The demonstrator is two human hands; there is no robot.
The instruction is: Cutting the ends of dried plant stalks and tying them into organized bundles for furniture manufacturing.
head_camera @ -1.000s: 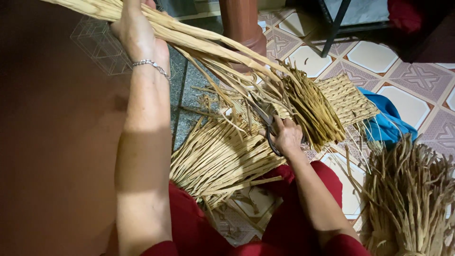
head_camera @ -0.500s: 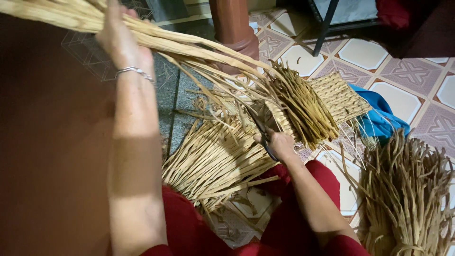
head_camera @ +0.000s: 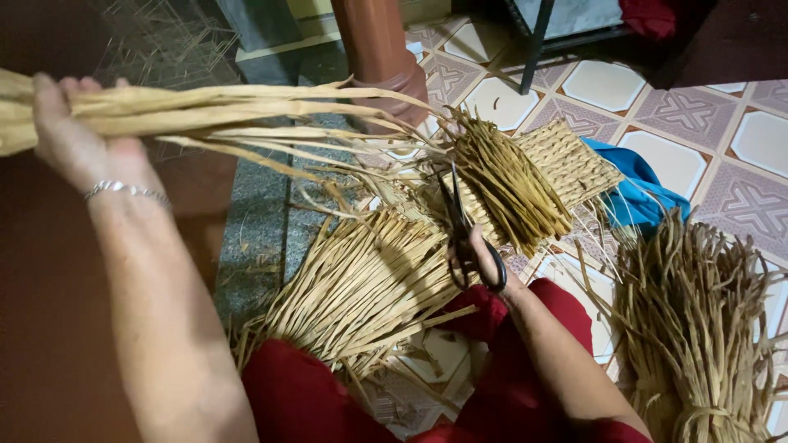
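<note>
My left hand (head_camera: 78, 139), with a silver bracelet at the wrist, is closed around a bundle of long pale dried straw strips (head_camera: 222, 115) held out to the left. Their far ends run to a partly woven straw mat (head_camera: 566, 160) on the floor. My right hand (head_camera: 484, 262) holds black scissors (head_camera: 460, 226) pointing up at the loose strands beside a darker bunch of strips (head_camera: 509, 184) lying on the mat. A fan of unwoven strips (head_camera: 361, 287) spreads over my red-clothed lap.
A heap of dried straw strips (head_camera: 698, 320) lies on the patterned tiled floor at the right. Blue cloth (head_camera: 640, 193) sits beside the mat. A reddish-brown post (head_camera: 377, 49) and a dark metal frame leg (head_camera: 538, 37) stand behind.
My left hand has pulled the straw bundle further out to the left and lower in view. The right hand with the scissors stays at the mat's edge.
</note>
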